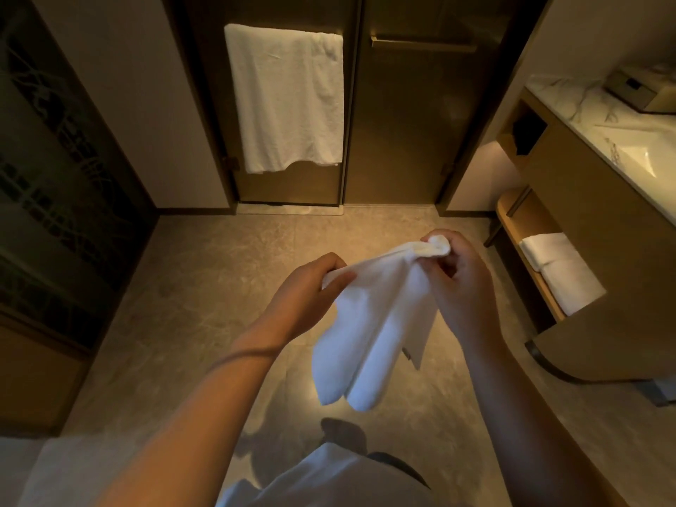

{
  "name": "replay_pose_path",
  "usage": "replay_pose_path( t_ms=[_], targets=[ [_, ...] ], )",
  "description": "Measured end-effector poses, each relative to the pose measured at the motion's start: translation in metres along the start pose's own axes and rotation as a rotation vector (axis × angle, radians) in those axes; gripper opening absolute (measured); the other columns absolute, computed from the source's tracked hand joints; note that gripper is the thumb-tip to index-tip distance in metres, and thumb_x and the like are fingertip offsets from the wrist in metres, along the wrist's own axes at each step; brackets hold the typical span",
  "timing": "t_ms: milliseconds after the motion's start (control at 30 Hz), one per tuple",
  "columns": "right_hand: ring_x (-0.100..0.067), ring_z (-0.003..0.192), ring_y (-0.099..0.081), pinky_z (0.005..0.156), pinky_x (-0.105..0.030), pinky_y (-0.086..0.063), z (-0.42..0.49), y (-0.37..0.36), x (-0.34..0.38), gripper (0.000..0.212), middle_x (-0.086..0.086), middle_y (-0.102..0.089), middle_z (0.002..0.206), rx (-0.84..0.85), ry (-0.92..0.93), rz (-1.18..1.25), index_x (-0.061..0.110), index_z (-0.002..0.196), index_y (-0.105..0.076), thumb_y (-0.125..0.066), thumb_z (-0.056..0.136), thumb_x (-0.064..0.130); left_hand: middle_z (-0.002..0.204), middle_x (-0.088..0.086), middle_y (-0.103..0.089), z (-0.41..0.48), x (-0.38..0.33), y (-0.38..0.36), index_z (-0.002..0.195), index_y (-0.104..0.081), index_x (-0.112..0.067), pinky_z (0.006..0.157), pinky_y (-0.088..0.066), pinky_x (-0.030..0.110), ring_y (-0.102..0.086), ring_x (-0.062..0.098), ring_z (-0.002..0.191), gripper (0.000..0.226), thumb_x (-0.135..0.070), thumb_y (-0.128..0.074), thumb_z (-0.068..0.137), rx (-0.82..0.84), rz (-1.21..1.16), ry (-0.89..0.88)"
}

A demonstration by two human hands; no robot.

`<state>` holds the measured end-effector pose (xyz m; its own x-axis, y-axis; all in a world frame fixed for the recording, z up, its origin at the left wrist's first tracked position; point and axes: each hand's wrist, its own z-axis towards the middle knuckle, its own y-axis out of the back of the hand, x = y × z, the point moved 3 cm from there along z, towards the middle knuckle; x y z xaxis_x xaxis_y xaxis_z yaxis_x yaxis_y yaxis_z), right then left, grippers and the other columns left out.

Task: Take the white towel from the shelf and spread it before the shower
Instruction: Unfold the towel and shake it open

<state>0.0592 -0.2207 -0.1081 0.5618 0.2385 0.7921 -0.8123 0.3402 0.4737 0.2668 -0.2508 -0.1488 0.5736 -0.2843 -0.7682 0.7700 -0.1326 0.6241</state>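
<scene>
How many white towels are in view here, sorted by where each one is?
Held in the left hand and right hand: 1, the held towel
Hanging on the door: 1, the hanging towel
Folded on the shelf: 2, the folded towels
Total: 4

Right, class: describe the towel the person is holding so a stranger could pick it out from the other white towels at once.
Start at the two dark shower doors, then drop to the tiled floor in front of them. Above it, the left hand and right hand pinch the top edge of a white towel. Unlike the towel draped on the door rail or those folded on the shelf, it hangs in mid-air, half unfolded.
</scene>
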Motion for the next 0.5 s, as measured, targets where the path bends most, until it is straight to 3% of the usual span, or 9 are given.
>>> replay_pose_path(
  t_ms=[100,233,267,333,400,500],
  targets=[
    [0.006,0.088,-0.058,0.064,-0.003,-0.038,0.001,0.006,-0.002,0.015,0.017,-0.063,0.093,-0.030,-0.029,0.006,0.024,0.107,-0.063,-0.058,0.093,0.025,0.078,-0.011,-0.062,0.004,-0.006,0.008,0.088,-0.054,-0.031,0.060,-0.047,0.031,-0.056,0.003,0.071,0.016,-0.043,-0.046,0.093,-0.086,-0.014,0.013],
    [0.016,0.089,-0.056,0.065,-0.001,-0.041,-0.001,0.005,-0.004,0.036,0.040,-0.058,0.093,-0.001,-0.040,-0.025,0.036,0.127,-0.053,-0.061,0.092,0.033,0.082,-0.017,-0.063,0.015,-0.031,0.024,0.091,-0.058,-0.034,0.065,-0.046,0.026,-0.056,-0.002,0.078,0.015,-0.045,-0.048,0.090,-0.210,-0.005,-0.038],
    [0.015,0.085,-0.057,0.063,-0.002,-0.042,-0.002,0.002,-0.003,0.042,0.039,-0.059,0.091,0.069,-0.004,-0.052,0.040,0.132,-0.047,-0.060,0.092,0.036,0.083,-0.016,-0.063,0.018,-0.038,0.025,0.091,-0.060,-0.034,0.065,-0.046,0.026,-0.055,-0.002,0.079,0.015,-0.044,-0.049,0.090,-0.206,0.023,-0.065],
    [0.004,0.074,-0.060,0.057,-0.009,-0.046,-0.006,-0.007,-0.002,0.059,0.021,-0.064,0.082,0.227,0.069,-0.120,0.051,0.141,-0.029,-0.059,0.092,0.037,0.085,-0.012,-0.064,0.021,-0.055,0.022,0.094,-0.062,-0.032,0.066,-0.046,0.028,-0.055,0.002,0.078,0.016,-0.041,-0.050,0.092,-0.161,0.090,-0.135],
    [-0.002,0.072,-0.062,0.060,-0.013,-0.049,-0.010,-0.017,-0.002,0.072,0.008,-0.066,0.080,0.312,0.103,-0.135,0.055,0.144,-0.010,-0.057,0.093,0.038,0.088,-0.009,-0.065,0.023,-0.071,0.015,0.097,-0.064,-0.027,0.066,-0.047,0.032,-0.057,0.008,0.079,0.017,-0.037,-0.051,0.093,-0.100,0.144,-0.228],
    [0.004,0.083,-0.063,0.068,-0.004,-0.044,-0.012,-0.024,-0.004,0.065,0.019,-0.068,0.088,0.310,0.088,-0.047,0.056,0.143,-0.014,-0.054,0.095,0.037,0.090,-0.006,-0.066,0.023,-0.081,0.008,0.098,-0.066,-0.024,0.067,-0.048,0.038,-0.059,0.012,0.082,0.018,-0.034,-0.053,0.093,-0.025,0.185,-0.344]
  ],
)
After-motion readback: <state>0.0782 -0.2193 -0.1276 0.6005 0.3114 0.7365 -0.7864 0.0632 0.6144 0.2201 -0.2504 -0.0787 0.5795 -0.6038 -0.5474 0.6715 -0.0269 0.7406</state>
